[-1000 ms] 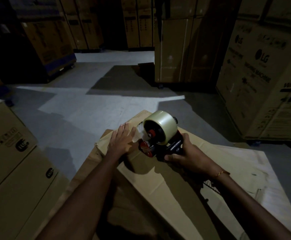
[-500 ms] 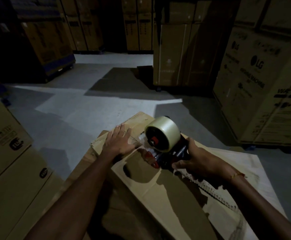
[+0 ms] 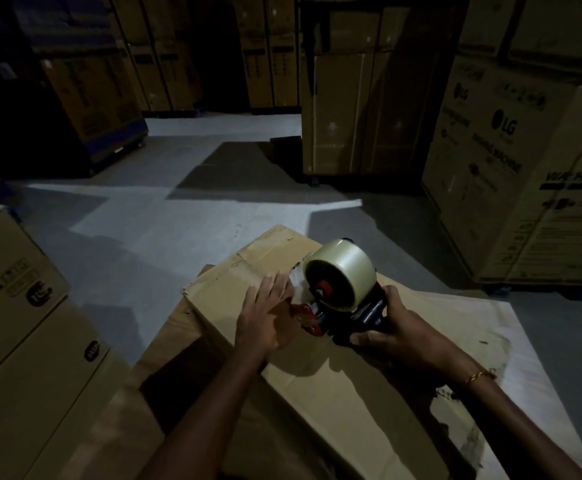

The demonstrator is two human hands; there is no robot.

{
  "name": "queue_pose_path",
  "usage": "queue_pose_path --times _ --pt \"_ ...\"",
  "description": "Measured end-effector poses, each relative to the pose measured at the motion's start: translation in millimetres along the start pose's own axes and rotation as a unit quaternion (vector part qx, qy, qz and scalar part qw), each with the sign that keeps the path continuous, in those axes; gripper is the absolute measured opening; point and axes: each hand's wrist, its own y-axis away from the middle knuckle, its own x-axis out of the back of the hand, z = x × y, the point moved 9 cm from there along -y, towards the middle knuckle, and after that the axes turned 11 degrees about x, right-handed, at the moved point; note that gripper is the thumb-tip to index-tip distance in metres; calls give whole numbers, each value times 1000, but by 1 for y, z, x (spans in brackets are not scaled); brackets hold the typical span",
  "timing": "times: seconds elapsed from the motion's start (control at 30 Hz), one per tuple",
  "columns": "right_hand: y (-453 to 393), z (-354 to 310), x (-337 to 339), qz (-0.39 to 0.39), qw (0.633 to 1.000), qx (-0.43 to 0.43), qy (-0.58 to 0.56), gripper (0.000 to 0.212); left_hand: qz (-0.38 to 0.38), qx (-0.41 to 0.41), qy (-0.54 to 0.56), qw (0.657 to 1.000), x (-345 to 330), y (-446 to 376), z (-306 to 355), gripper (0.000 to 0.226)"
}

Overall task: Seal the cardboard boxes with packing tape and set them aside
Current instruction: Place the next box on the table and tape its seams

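Two hands share the work: your left hand lies flat, pinning the cardboard box flap beside the tape dispenser, which your right hand grips to lay tape.

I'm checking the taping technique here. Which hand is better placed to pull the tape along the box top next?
The right hand: it already grips the tape dispenser resting on the cardboard box. The left hand lies flat, pressing the tape end down.

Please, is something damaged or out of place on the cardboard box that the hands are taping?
Yes. The cardboard box has a ragged, torn far-left edge, and its right side near the right hand looks scuffed and peeling. The left hand lies flat beside the tape dispenser.
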Motion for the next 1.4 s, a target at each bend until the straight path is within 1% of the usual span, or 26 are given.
queue_pose_path --times 0.03,0.13,0.23,0.33,0.4,0.47,0.53,0.67,0.87,0.97,1.07,1.17,1.27,1.33,1.4 --pt "0 0 0 3 1000 2 2 66 4 -5 1 1000 2 2 1 91" --pt "1 -2 1 13 1000 7 1 65 -61 37 -29 997 5 0 -2 84" --pt "-3 -2 0 18 1000 12 -6 65 -52 24 -46 997 0 -6 -3 86" --pt "-8 -2 -3 26 999 14 -12 63 -76 16 -55 996 -1 -14 -6 85" --pt "-14 -6 -3 36 999 18 -12 61 -86 9 -41 995 -4 -30 -10 80" --pt "-22 -9 -5 38 999 17 -7 58 -77 -6 -46 996 -10 -51 -16 77" --pt "-29 -11 -6 29 999 18 7 54 -74 -4 -63 995 -23 -69 -25 77" --pt "-35 -11 -7 9 1000 10 27 49 -68 -8 -76 995 -29 -75 -27 74" --pt "-20 -3 1 -5 999 -10 43 51 -76 -13 -68 995 -25 -76 -20 67" --pt "-2 4 11 -7 998 -24 53 55 -79 -6 -59 995 -25 -77 -18 69" --pt "19 12 21 -2 998 -36 55 61 -84 16 -29 996 -19 -73 -15 77" --pt "36 13 24 7 998 -40 38 65 -80 36 -20 996 -16 -69 -12 76" --pt "46 12 22 31 998 -35 30 64 -72 68 -24 995 -13 -64 -8 72" --pt "48 10 21 37 998 -34 28 62 -73 69 -25 995 -12 -59 -2 71" --pt "49 8 22 40 998 -33 25 62 -84 50 -12 995 -14 -50 7 70"
